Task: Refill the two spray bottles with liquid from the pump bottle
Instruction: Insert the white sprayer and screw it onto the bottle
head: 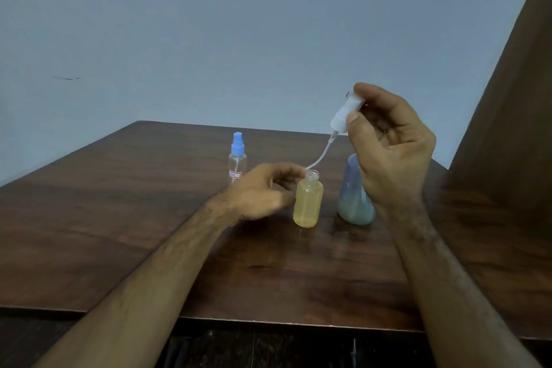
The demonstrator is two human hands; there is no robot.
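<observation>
A small yellowish bottle [308,203] stands open on the wooden table [149,233], holding pale yellow liquid. My left hand [263,191] holds it at the neck and shoulder. My right hand [391,146] pinches a white spray head [346,112] above it, tilted, with its curved dip tube [319,158] ending at the bottle's mouth. A blue translucent bottle [354,200] stands just right of the yellow one, partly behind my right wrist; its top is hidden. A clear spray bottle with a blue cap [237,160] stands upright farther back to the left.
The table's front edge [268,321] runs across the bottom of the view, with dark floor below it. A brown panel [513,98] rises at the right side. A plain blue-grey wall lies behind the table.
</observation>
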